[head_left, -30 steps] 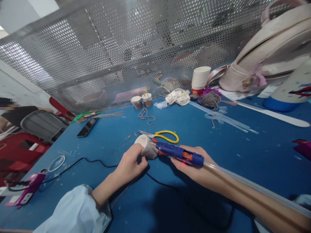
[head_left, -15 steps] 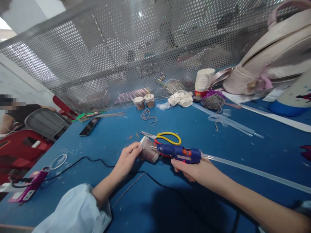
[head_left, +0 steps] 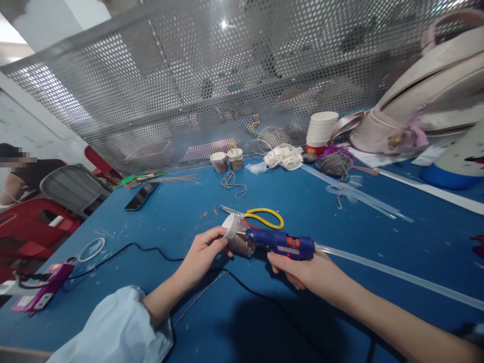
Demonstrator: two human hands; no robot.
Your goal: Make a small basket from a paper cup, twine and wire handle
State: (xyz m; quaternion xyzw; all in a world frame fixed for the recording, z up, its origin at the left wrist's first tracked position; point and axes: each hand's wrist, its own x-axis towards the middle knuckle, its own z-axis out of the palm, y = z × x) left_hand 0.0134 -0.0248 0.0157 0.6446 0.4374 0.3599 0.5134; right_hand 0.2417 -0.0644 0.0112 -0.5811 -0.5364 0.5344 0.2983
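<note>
My left hand (head_left: 204,252) grips a small paper cup (head_left: 242,245) by its white rim, thumb and fingers closed on it. The cup lies tilted on its side, its wall covered in something greyish brown. My right hand (head_left: 302,272) is wrapped around a blue hot glue gun (head_left: 280,242), whose nozzle is at the cup's wall just below the rim. A long clear glue stick (head_left: 381,266) sticks out of the gun's back. Behind the cup lie scissors (head_left: 266,218) with yellow and red handles, partly hidden by cup and gun.
On the blue table (head_left: 181,206) a black cord (head_left: 151,249) runs past my left hand from a purple power strip (head_left: 41,292). Two small cups (head_left: 219,162), stacked paper cups (head_left: 321,132), grey yarn (head_left: 335,165) and a phone (head_left: 141,196) lie farther back, before a perforated metal screen (head_left: 227,101). A person sits at far left.
My left hand has turned the cup, so its rim now faces more toward me. The glue gun has stayed close to the cup's wall, and the view has shifted slightly.
</note>
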